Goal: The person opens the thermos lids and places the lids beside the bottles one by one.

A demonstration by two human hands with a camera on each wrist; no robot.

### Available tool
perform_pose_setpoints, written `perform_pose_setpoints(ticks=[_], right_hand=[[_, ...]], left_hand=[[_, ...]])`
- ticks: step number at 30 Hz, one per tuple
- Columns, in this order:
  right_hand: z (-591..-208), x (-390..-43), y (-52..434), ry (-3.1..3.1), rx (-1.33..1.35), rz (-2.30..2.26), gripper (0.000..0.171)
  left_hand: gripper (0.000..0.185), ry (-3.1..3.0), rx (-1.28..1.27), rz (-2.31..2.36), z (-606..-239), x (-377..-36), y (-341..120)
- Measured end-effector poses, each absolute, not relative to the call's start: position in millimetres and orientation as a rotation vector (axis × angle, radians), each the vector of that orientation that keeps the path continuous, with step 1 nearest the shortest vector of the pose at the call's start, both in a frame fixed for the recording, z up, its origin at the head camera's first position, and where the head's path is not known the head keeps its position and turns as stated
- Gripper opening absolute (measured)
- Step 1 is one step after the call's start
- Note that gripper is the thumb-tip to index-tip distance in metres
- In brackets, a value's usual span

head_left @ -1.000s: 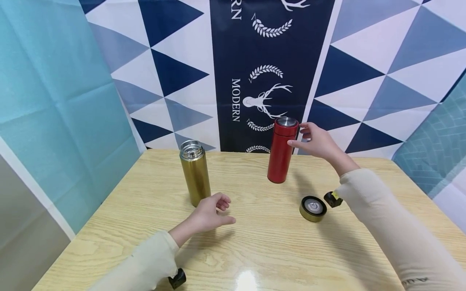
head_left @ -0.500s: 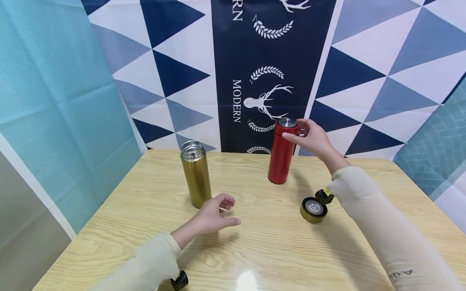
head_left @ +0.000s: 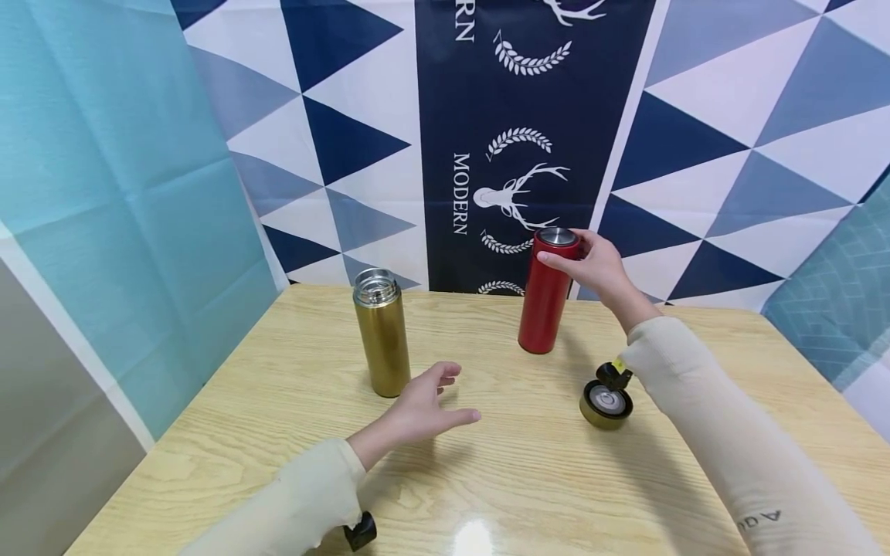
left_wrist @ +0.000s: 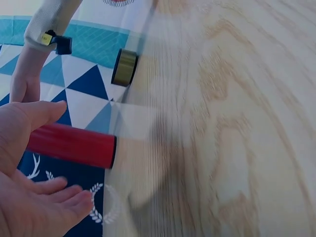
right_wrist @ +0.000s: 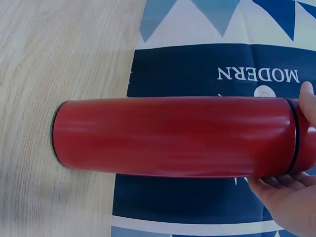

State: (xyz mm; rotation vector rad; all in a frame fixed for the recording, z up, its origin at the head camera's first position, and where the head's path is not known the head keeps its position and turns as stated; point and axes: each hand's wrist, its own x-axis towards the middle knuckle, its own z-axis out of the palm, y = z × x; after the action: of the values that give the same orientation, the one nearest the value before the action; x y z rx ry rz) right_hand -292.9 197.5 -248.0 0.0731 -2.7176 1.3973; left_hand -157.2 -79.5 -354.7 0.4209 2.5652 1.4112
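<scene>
Toward the back of the table stands a red thermos bottle [head_left: 545, 309] with a steel-topped lid. My right hand [head_left: 599, 270] grips it around the lid, thumb on the near side and fingers on the far side, as the right wrist view shows. Left of it, a gold thermos bottle [head_left: 385, 347] stands upright with its steel mouth uncovered. My left hand [head_left: 427, 407] hovers in front of the gold bottle, fingers loosely bent and thumb spread, holding nothing. Beneath my right forearm lies a gold lid [head_left: 598, 418], its inner side facing up.
The wooden table [head_left: 514, 479] reaches back to a patterned cloth [head_left: 361, 108] hanging behind it. A teal cloth [head_left: 153, 193] hangs along the left side. A small black camera sits on each wrist.
My right hand has closed from beside the red bottle onto its lid. My left hand has drifted slightly right with its thumb spreading. The view has shifted slightly.
</scene>
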Motion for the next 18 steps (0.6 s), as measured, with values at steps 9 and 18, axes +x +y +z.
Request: perform_pose_setpoints(ticks=[9,18], right_hand=[[-250,-287,192,-2.661,-0.002,1.387,0.086],[-252,-277,189,-2.580,0.010,1.374,0.086]], left_hand=[[0.080,2.642,0.364,1.537,-352,-167,-54],[0.070,2.699,0.436,1.788,-348,-178,-34]])
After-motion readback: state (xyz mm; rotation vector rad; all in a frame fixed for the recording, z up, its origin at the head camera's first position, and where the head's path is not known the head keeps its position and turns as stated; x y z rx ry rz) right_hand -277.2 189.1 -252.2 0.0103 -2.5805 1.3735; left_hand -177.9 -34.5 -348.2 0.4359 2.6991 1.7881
